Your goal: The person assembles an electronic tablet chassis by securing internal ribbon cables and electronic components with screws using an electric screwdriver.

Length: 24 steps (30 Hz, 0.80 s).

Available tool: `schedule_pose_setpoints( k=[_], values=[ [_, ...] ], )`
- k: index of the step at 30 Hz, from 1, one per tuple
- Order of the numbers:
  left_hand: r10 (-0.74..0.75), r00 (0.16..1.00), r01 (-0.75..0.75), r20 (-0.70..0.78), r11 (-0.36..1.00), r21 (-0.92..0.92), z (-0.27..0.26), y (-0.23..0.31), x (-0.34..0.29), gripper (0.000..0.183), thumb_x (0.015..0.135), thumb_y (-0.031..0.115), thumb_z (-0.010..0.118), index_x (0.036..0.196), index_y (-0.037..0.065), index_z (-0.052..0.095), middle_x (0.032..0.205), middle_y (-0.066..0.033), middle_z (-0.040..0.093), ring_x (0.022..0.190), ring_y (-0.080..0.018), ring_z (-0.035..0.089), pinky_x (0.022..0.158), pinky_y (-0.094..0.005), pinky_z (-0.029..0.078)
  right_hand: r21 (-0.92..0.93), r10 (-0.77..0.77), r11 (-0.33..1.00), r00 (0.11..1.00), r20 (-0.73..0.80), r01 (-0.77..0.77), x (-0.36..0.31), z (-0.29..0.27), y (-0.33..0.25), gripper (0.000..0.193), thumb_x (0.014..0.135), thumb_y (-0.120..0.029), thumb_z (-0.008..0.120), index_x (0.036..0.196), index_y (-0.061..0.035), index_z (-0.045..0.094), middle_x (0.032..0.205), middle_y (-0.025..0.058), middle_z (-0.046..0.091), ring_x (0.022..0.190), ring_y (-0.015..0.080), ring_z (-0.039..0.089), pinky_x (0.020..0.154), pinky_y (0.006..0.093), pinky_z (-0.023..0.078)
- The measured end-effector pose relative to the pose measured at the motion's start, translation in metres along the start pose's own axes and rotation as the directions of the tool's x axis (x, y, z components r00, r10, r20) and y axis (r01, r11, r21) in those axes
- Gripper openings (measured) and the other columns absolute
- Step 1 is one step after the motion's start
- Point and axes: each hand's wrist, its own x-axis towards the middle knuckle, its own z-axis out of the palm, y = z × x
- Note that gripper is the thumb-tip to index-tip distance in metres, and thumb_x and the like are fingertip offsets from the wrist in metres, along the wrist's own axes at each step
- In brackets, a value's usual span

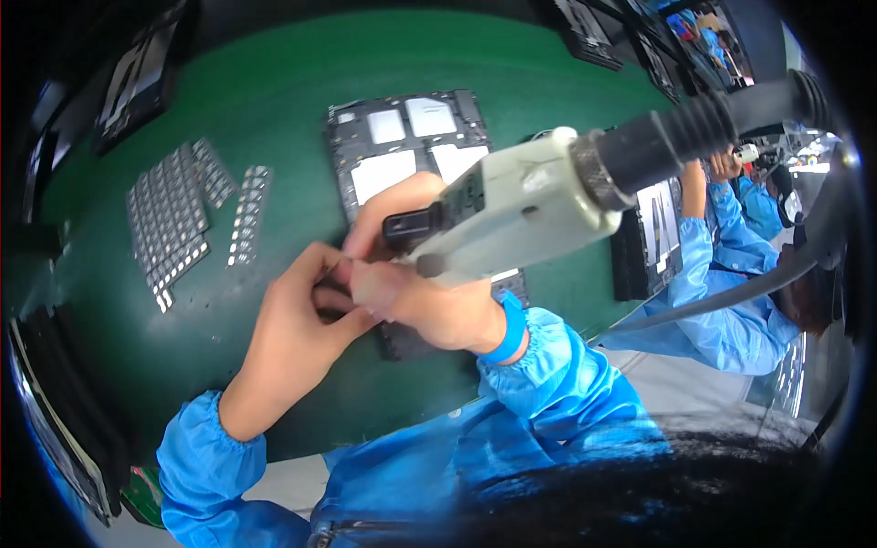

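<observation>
The pale grey, box-shaped plastic tool point(525, 215) is held in the right hand point(438, 310), fingers curled around it, above the black, flat chassis with white panels point(411, 142). The left hand's point(297, 320) fingers are bent inward beside the right thumb; whether anything is pinched cannot be told.

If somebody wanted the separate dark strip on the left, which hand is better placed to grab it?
Probably the left hand: it's nearer that strip, while the right hand is wrapped around the pale tool.
</observation>
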Motion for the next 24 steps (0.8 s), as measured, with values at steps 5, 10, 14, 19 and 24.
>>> schedule_pose_setpoints(
  k=[5, 10, 14, 19, 24],
  values=[
    [-0.189, 0.982, 0.187, -0.024, 0.98, -0.068, 0.004, 0.005, 0.0, 0.031, 0.081, -0.002, 0.077, 0.097, 0.001, 0.051, 0.088, -0.0056, 0.061, 0.078, -0.0097, 0.067, 0.063, -0.0204, 0.05, 0.028, -0.316, 0.948, 0.948, -0.035, 0.317, 0.004, -0.079, -0.01, 0.03, 0.094, -0.028, 0.061, 0.112, -0.0049, 0.054, 0.066, -0.0001, 0.049, 0.054, 0.0112, 0.049, 0.051, 0.0269, 0.041],
    [-0.276, 0.961, 0.275, -0.031, 0.96, -0.05, 0.008, 0.012, 0.004, 0.032, 0.079, -0.004, 0.077, 0.097, 0.001, 0.051, 0.087, -0.0055, 0.061, 0.078, -0.0099, 0.067, 0.064, -0.0214, 0.053, 0.029, -0.372, 0.912, 0.856, -0.359, 0.408, -0.001, -0.177, -0.009, 0.03, 0.104, -0.035, 0.045, 0.114, -0.0076, 0.052, 0.058, -0.0039, 0.035, 0.045, 0.0064, 0.032, 0.045, 0.025, 0.032],
    [-0.327, 0.944, 0.323, -0.048, 0.943, -0.075, 0.008, 0.008, 0.002, 0.034, 0.079, -0.004, 0.078, 0.097, 0.002, 0.05, 0.086, -0.0057, 0.061, 0.079, -0.0099, 0.066, 0.064, -0.0213, 0.053, -0.04, -0.319, 0.939, 0.821, -0.474, 0.341, -0.006, -0.2, 0.011, 0.026, 0.098, -0.024, 0.056, 0.112, -0.0027, 0.051, 0.057, -0.0004, 0.037, 0.046, 0.0101, 0.037, 0.045, 0.0284, 0.037],
    [-0.365, 0.93, 0.364, -0.049, 0.931, -0.021, 0.008, 0.01, 0.004, 0.038, 0.077, -0.006, 0.079, 0.099, 0.002, 0.049, 0.085, -0.0059, 0.06, 0.079, -0.0093, 0.065, 0.066, -0.0214, 0.054, -0.117, -0.33, 0.943, 0.834, -0.442, 0.311, -0.002, -0.199, 0.015, 0.03, 0.101, -0.034, 0.048, 0.114, -0.0077, 0.051, 0.058, -0.0026, 0.034, 0.046, 0.008, 0.032, 0.045, 0.0259, 0.032],
    [-0.361, 0.929, 0.358, -0.08, 0.933, -0.045, 0.009, 0.003, 0.001, 0.039, 0.077, -0.008, 0.078, 0.099, 0.002, 0.048, 0.086, -0.0063, 0.06, 0.08, -0.0099, 0.065, 0.069, -0.0226, 0.056, -0.116, -0.29, 0.957, 0.846, -0.448, 0.267, 0.002, -0.198, 0.02, 0.03, 0.102, -0.035, 0.047, 0.115, -0.0076, 0.051, 0.059, -0.0024, 0.035, 0.046, 0.008, 0.033, 0.045, 0.0258, 0.033]
  ],
)
